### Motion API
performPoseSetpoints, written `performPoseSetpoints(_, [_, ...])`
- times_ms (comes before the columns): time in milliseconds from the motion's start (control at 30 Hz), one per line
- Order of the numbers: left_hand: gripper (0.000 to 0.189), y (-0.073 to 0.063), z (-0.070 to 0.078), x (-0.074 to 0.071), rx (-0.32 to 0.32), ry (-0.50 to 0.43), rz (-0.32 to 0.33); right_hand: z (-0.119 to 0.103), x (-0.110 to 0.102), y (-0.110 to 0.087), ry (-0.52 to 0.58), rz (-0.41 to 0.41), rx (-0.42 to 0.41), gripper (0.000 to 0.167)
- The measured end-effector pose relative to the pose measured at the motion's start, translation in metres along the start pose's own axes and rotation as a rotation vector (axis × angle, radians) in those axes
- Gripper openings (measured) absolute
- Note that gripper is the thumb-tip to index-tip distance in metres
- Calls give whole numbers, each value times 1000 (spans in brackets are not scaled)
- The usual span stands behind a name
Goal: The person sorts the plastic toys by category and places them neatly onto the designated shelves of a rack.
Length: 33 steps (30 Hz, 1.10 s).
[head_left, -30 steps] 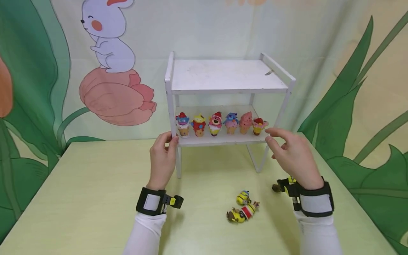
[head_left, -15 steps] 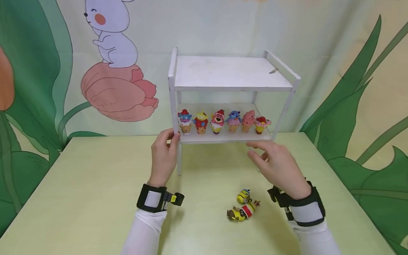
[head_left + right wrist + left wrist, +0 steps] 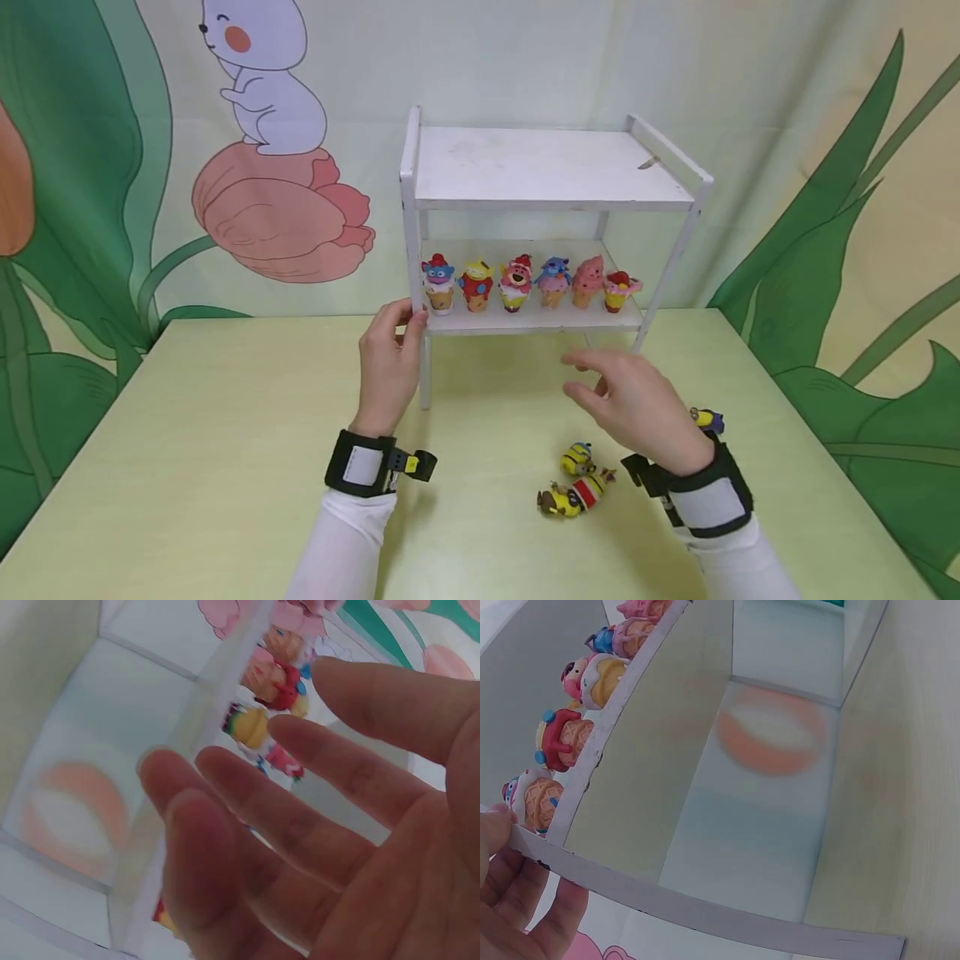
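A white two-tier shelf (image 3: 555, 171) stands on the table, with a row of small ice-cream-cone figurines on its lower tier. At the row's left end is a blue-faced figurine (image 3: 438, 283); a pink-bowed cup figurine (image 3: 619, 292) sits at the right end. My left hand (image 3: 390, 358) grips the shelf's front left post (image 3: 630, 881) between thumb and fingers, level with the lower tier. Below and in front of that tier hovers my right hand (image 3: 633, 404), fingers loosely bent and apart, holding nothing. In the right wrist view, its fingers (image 3: 292, 817) cover part of the row.
Two yellow minion figurines lie close together on the table, a smaller one (image 3: 576, 458) and one in red and white (image 3: 585, 492). Another minion figurine (image 3: 707, 420) lies partly behind my right wrist. A printed curtain (image 3: 510, 58) hangs behind the shelf.
My right hand has moved left and down, from beside the shelf's right post to in front of and below the lower tier. The left hand keeps its grip; the view shifts slightly.
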<state>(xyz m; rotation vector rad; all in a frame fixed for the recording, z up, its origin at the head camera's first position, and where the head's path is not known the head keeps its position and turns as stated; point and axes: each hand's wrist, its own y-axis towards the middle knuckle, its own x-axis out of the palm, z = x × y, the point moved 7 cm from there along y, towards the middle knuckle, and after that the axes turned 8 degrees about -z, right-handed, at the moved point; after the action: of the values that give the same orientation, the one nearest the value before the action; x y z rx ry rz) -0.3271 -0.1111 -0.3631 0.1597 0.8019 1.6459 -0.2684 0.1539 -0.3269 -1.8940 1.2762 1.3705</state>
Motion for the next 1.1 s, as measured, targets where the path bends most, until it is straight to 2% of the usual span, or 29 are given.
performPoseSetpoints(233, [28,0,2,-4,-2,10,14,1,30,1,-79,-150,-73,30])
performPoseSetpoints(433, [28,-1,0,-5,-14,14,17,1,47,2,-164,-249,-108,30])
performPoseSetpoints(633, [27,1,0,-3,-15,2,11,5,62,1,-150,-346,-101,28])
performPoseSetpoints(900, [27,1,1,-1,-15,5,1,12,86,0,-179,-410,-146,26])
performPoseSetpoints(1100, [27,0,2,0,-20,-1,-10,22,99,-5,-166,-440,-123,23])
